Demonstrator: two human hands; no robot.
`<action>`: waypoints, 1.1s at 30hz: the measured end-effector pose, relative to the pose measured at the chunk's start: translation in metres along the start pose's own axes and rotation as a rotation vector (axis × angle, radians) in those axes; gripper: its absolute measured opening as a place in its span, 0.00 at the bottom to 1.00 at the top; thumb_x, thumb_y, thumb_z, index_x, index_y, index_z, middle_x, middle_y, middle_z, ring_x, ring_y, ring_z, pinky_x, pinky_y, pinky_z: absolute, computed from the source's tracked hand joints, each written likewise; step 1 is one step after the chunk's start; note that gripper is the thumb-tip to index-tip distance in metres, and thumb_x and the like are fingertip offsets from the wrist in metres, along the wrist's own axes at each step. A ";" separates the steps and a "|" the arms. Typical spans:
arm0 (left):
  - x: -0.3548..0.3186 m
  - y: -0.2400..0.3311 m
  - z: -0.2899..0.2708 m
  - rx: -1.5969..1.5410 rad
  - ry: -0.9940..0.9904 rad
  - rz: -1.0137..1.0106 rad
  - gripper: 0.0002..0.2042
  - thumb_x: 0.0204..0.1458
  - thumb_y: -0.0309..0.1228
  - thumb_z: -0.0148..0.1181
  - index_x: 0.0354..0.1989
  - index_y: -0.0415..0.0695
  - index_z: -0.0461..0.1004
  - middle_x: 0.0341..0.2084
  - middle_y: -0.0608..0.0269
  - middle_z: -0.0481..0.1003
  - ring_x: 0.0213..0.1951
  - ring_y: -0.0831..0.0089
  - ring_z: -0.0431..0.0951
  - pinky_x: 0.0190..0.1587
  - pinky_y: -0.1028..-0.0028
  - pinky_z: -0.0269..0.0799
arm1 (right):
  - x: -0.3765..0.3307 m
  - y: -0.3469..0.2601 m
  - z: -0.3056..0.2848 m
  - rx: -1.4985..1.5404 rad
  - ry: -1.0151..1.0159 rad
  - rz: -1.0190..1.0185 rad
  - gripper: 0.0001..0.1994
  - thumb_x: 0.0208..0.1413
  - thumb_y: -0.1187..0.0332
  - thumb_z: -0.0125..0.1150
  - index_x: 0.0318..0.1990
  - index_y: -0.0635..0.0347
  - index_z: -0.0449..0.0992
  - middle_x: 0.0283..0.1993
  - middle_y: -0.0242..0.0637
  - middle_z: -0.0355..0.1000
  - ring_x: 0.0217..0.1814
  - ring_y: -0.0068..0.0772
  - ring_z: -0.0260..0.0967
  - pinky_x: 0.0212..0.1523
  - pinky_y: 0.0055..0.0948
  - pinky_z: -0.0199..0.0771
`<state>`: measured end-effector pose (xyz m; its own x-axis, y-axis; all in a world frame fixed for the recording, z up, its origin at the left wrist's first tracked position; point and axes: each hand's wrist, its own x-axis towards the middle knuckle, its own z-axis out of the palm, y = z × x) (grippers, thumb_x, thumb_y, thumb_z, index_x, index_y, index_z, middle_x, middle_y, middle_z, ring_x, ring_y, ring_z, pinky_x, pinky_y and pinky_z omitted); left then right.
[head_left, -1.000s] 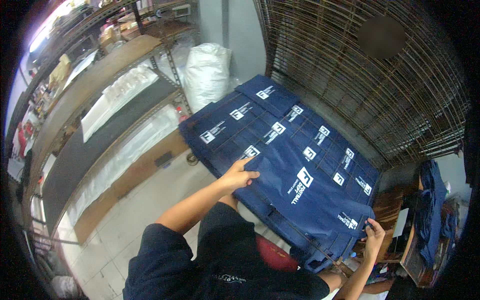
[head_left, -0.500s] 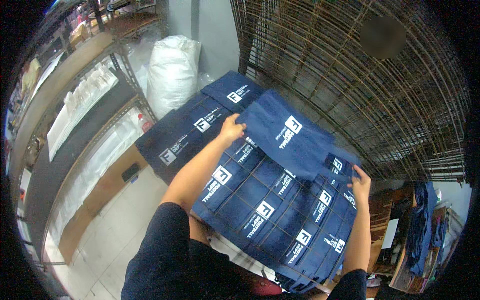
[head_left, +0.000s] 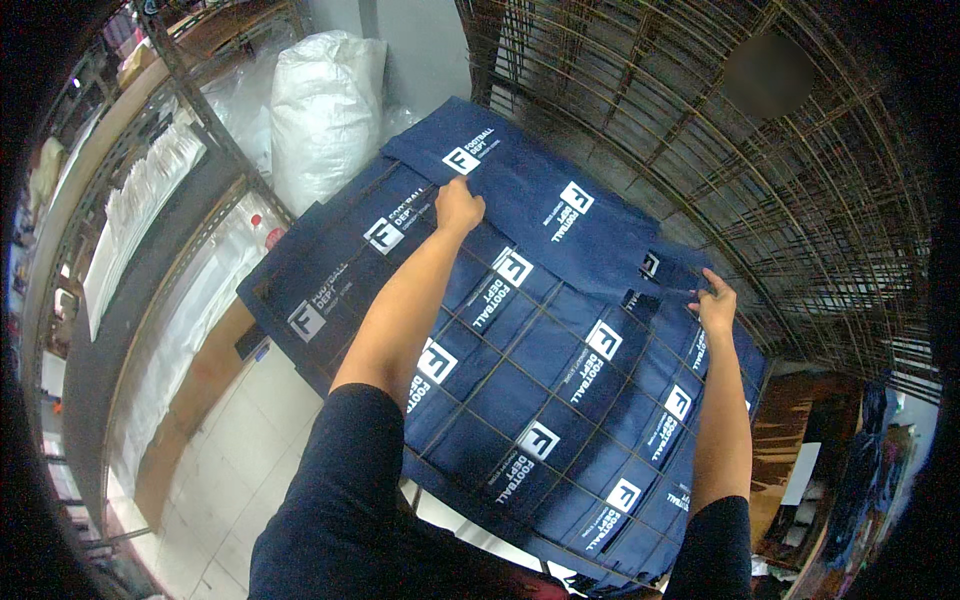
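I have the navy panel point(head_left: 605, 248) spanning from left hand point(head_left: 460, 207) to right hand point(head_left: 714, 304).
The left hand pinches its left edge; whether the right hand grips the other end, I can't tell from here. The wide spread presumably holds it flat; other printed panels point(head_left: 528, 365) lie nearer me than both hands.

It's a workshop we're in, and by the look of it one for fabric printing: navy cloth panels point(head_left: 478, 385) bearing matching white prints point(head_left: 603, 341) lie in rows, rusty wire-mesh racks point(head_left: 620, 95) tower behind, slotted metal shelving point(head_left: 203, 97) carries white sheets point(head_left: 135, 205), and a bulging white sack point(head_left: 325, 125) stands by.
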<state>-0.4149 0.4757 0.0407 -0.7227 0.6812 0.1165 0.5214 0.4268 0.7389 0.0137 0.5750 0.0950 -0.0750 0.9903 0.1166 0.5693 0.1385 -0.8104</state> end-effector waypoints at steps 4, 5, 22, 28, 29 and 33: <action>0.010 -0.009 0.005 0.025 0.047 0.030 0.21 0.39 0.28 0.58 0.46 0.35 0.72 0.39 0.37 0.73 0.44 0.48 0.74 0.49 0.60 0.69 | 0.008 -0.001 0.008 0.046 0.008 0.097 0.22 0.47 0.84 0.48 0.53 0.63 0.69 0.51 0.49 0.69 0.24 0.28 0.73 0.27 0.25 0.77; 0.011 -0.012 0.007 0.035 0.056 0.041 0.21 0.39 0.28 0.58 0.45 0.35 0.72 0.38 0.37 0.73 0.44 0.48 0.74 0.49 0.60 0.69 | 0.007 0.000 0.010 0.053 0.005 0.086 0.22 0.47 0.83 0.48 0.53 0.64 0.69 0.51 0.49 0.69 0.24 0.28 0.73 0.27 0.25 0.77; 0.007 -0.010 0.000 0.072 0.063 0.002 0.24 0.41 0.32 0.62 0.49 0.37 0.69 0.37 0.42 0.75 0.44 0.49 0.75 0.49 0.59 0.69 | -0.011 -0.019 0.017 -0.167 0.123 0.118 0.21 0.49 0.75 0.57 0.54 0.63 0.69 0.50 0.49 0.69 0.30 0.32 0.74 0.31 0.27 0.76; -0.038 0.004 -0.051 0.058 0.127 0.213 0.33 0.41 0.42 0.65 0.56 0.42 0.63 0.32 0.51 0.74 0.37 0.58 0.74 0.40 0.63 0.70 | -0.092 0.000 -0.012 -0.170 0.215 -0.242 0.22 0.50 0.65 0.63 0.52 0.63 0.69 0.48 0.44 0.67 0.46 0.36 0.69 0.47 0.31 0.69; -0.058 0.005 -0.072 0.028 0.103 0.251 0.32 0.41 0.43 0.65 0.55 0.42 0.64 0.30 0.52 0.74 0.35 0.60 0.75 0.38 0.65 0.70 | -0.117 -0.001 -0.017 -0.114 0.205 -0.245 0.21 0.51 0.66 0.62 0.52 0.64 0.69 0.47 0.43 0.67 0.44 0.33 0.69 0.46 0.28 0.68; -0.169 -0.001 -0.139 -0.252 -0.129 0.306 0.26 0.42 0.42 0.65 0.48 0.41 0.70 0.21 0.61 0.70 0.22 0.74 0.68 0.25 0.72 0.65 | -0.233 0.003 -0.057 0.036 0.192 -0.157 0.21 0.54 0.71 0.57 0.55 0.67 0.66 0.46 0.40 0.69 0.45 0.29 0.66 0.47 0.27 0.66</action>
<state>-0.3564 0.2775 0.1126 -0.4803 0.8299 0.2838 0.5644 0.0448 0.8243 0.0798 0.3449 0.0980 -0.0018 0.9380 0.3467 0.5331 0.2942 -0.7933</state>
